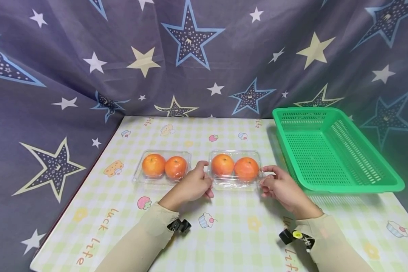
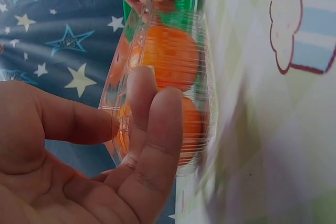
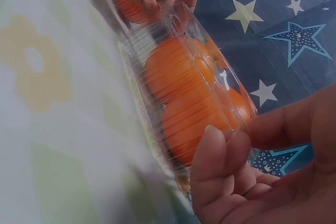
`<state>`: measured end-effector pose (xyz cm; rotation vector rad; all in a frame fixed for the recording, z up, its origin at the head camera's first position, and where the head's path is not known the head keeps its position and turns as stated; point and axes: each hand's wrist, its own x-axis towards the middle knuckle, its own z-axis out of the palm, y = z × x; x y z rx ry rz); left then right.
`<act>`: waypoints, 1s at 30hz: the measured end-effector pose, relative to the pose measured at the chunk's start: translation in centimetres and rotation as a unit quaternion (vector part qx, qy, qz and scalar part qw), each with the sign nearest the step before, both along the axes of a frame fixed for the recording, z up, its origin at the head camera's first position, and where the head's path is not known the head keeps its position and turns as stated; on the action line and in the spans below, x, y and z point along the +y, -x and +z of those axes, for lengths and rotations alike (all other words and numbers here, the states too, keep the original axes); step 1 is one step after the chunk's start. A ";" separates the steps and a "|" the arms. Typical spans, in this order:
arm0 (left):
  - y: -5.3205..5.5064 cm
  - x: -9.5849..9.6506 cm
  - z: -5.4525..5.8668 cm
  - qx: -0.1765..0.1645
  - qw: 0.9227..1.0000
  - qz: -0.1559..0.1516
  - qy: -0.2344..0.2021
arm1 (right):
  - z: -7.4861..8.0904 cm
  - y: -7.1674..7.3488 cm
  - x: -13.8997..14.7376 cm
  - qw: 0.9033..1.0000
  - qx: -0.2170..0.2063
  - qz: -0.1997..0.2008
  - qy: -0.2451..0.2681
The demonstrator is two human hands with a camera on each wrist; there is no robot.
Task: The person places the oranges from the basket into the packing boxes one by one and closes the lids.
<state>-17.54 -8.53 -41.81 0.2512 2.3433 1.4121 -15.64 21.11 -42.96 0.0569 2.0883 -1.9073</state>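
Note:
A clear plastic clamshell box (image 1: 236, 185) with two oranges inside, one on the left (image 1: 222, 165) and one on the right (image 1: 246, 169), sits mid-table in the head view. Its lid looks closed. My left hand (image 1: 194, 184) pinches the left end of this box between thumb and fingers. At the opposite end, my right hand (image 1: 283, 190) pinches the edge near the front corner. Both wrist views show fingertips at the box's rim, with the ribbed wall (image 2: 202, 40) facing the cameras. A second clamshell box (image 1: 156, 182) holding two oranges stands left of my left hand, partly behind it.
On the right of the table, a green plastic basket (image 1: 351, 187) with slotted walls stands close beyond my right hand. A checked tablecloth (image 1: 224, 238) with cartoon prints covers the table. Behind it hangs a dark star-patterned curtain (image 1: 238, 56).

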 end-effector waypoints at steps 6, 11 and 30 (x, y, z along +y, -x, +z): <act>0.0 0.0 0.0 -0.005 1.000 0.005 -0.018 | 0.2 0.0 -0.1 1.000 0.000 0.002 0.004; 0.0 0.1 -0.1 -0.002 1.000 0.005 -0.025 | 0.1 0.0 0.0 1.000 0.001 0.002 0.003; 0.2 0.0 -0.5 -0.025 0.998 0.019 -0.058 | -0.2 0.0 0.1 1.000 -0.001 0.005 0.004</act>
